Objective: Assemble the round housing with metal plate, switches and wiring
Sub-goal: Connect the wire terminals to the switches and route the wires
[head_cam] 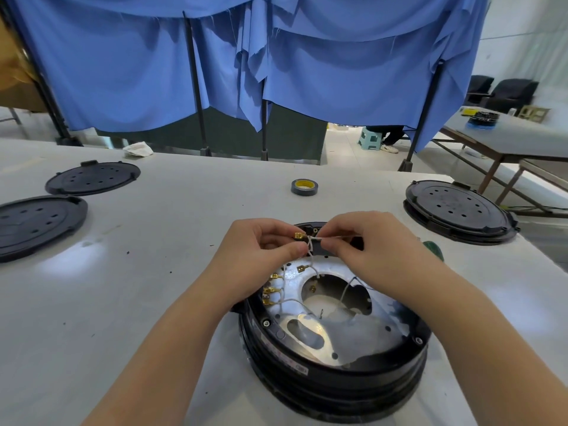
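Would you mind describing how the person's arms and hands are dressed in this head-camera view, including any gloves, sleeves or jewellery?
Both arms are bare from the bottom of the picture up to the wrists; no sleeve comes into view. The left hand and right hand wear no gloves. No watch, bracelet or ring shows on the visible sides, and the fingernails that can be seen look short and unpainted. No cables or markings are on either arm.

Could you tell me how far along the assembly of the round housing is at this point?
Done: the metal plate sits inside the round housing, with screws at its rim. In hand: the left hand and right hand pinch a white wire with a brass terminal. Left: several loose brass terminals lie unconnected on the plate; black covers lie apart on the table.
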